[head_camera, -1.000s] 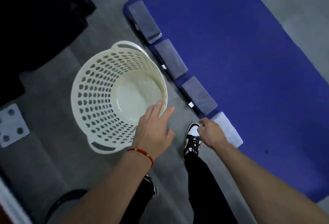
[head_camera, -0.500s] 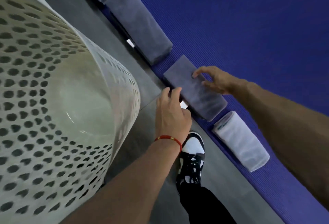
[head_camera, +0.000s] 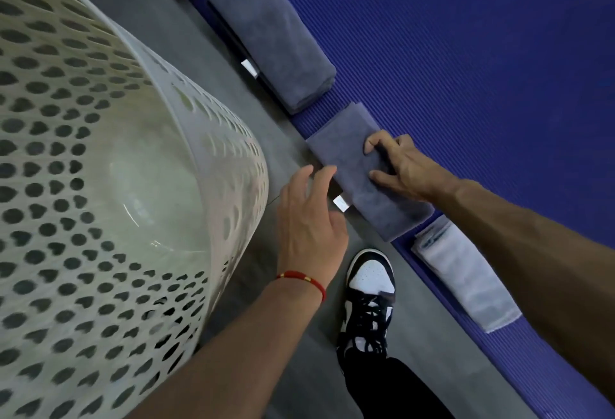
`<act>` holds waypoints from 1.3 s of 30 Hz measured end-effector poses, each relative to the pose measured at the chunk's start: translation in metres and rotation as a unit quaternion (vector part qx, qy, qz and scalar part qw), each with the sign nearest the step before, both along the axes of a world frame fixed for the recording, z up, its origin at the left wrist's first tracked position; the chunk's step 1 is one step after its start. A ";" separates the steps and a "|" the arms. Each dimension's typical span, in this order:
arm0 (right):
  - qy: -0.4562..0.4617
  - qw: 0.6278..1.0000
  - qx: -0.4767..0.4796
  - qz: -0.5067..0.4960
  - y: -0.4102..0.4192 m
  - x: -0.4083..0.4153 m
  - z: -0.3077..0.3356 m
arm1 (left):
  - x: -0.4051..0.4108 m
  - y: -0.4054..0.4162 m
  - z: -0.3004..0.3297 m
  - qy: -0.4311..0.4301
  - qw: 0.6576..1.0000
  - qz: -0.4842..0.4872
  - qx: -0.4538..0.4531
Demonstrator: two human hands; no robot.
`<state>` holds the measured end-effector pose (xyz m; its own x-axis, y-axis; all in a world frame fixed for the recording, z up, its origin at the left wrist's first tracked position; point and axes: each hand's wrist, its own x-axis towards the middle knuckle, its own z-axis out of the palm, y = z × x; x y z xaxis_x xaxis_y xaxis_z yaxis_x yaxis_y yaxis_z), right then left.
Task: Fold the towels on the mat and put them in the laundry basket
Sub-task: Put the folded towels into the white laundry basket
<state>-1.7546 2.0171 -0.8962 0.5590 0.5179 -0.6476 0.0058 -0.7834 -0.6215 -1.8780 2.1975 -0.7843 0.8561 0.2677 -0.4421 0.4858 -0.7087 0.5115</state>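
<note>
1. Right hand [head_camera: 401, 165] lies on the folded grey towel [head_camera: 359, 169], thumb and fingers curled over its top and far edge, gripping it.
2. Left hand [head_camera: 309, 219] hovers open, fingers spread, over the grey floor [head_camera: 286, 325] just beside the towel's near edge and its white tag [head_camera: 340, 203]; a red cord bracelet [head_camera: 301, 277] circles the wrist.
3. Gripped towel sits on the edge of the blue mat [head_camera: 466, 52], between a second folded grey towel [head_camera: 269, 39] and a folded white towel [head_camera: 466, 272].
4. Laundry basket [head_camera: 100, 185], cream and perforated, stands on the floor to the left; nothing visible inside.
5. Black-and-white sneaker [head_camera: 367, 298] is planted between basket and mat.
</note>
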 end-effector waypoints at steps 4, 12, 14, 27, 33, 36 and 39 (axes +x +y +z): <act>0.053 0.993 0.053 -0.089 0.013 -0.011 0.013 | -0.005 -0.001 0.016 0.005 1.000 0.014 -0.026; 0.159 0.889 0.110 -0.414 -0.005 -0.060 0.160 | -0.013 -0.002 0.147 -0.080 0.988 -0.011 -0.134; 0.128 0.883 0.109 -0.438 -0.008 -0.066 0.224 | -0.019 0.017 0.187 -0.118 0.984 -0.022 -0.134; 0.077 0.925 0.304 -0.215 0.229 -0.074 0.420 | -0.101 0.311 0.240 0.013 0.969 0.036 0.242; 0.067 0.954 0.227 -0.184 0.342 -0.096 0.271 | -0.132 0.359 0.192 0.070 0.957 0.158 0.232; 0.080 0.966 0.154 -0.189 0.363 -0.108 0.189 | -0.147 0.366 0.157 0.065 0.963 0.197 0.173; 0.115 0.963 0.142 -0.198 0.383 -0.118 0.128 | -0.155 0.367 0.136 0.034 0.960 0.198 0.196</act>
